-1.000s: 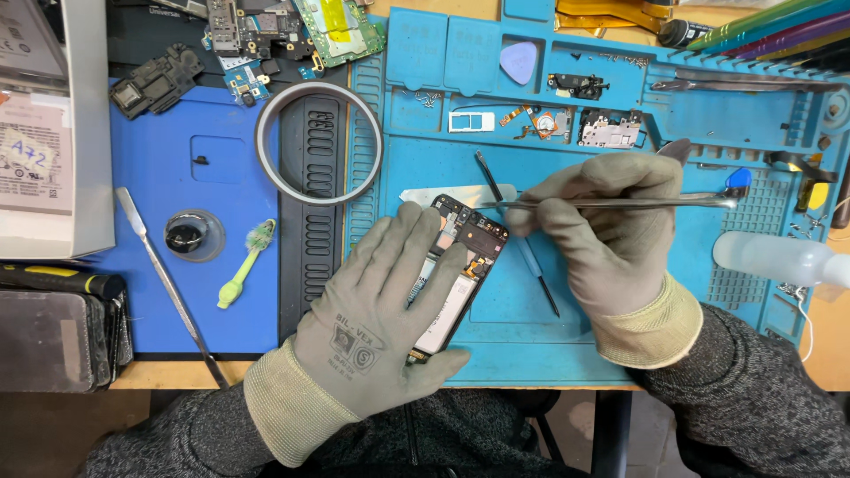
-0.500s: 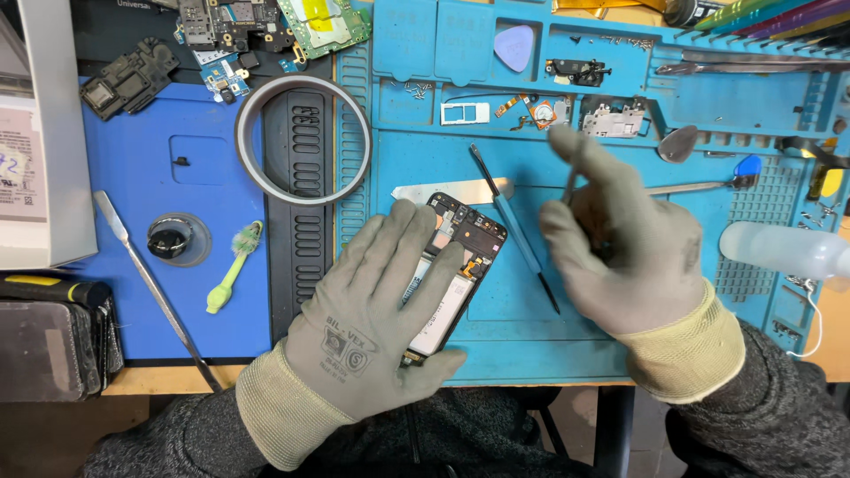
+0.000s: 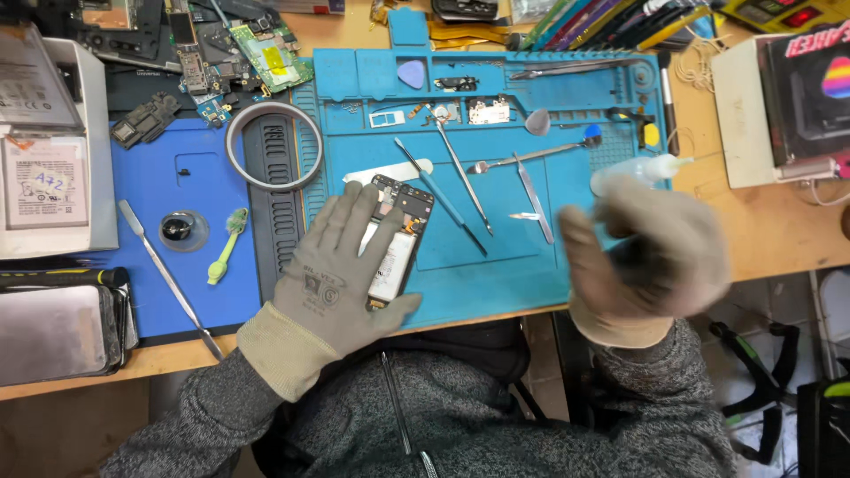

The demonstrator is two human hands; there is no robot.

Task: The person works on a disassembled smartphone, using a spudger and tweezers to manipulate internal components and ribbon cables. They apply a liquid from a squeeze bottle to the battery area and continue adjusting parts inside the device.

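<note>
Two gloved hands were at the blue repair mat [image 3: 531, 274]. Only the left hand [image 3: 341, 270] touched anything: it lay flat, fingers spread, pressing an opened smartphone [image 3: 400, 232] to the mat, so the phone's battery and upper board showed just past the fingertips. The right hand [image 3: 646, 248] was lifted off to the side of that hold, blurred with motion; it seemed to carry nothing, though whether its fingers were parted or closed could not be told.

Between the two hands lay the loose tools: a dark spudger [image 3: 440, 196] right beside the pinned phone, tweezers [image 3: 462, 174] next to it, and a flat metal blade [image 3: 534, 208] nearer the raised hand. A thin metal pry bar [image 3: 168, 276] lay well apart on the far side of the holding hand.

By my judgement this was a pause between tools in the teardown. Any fresh tool would need bringing to the exposed end of the phone while the flat hold kept it from sliding.
</note>
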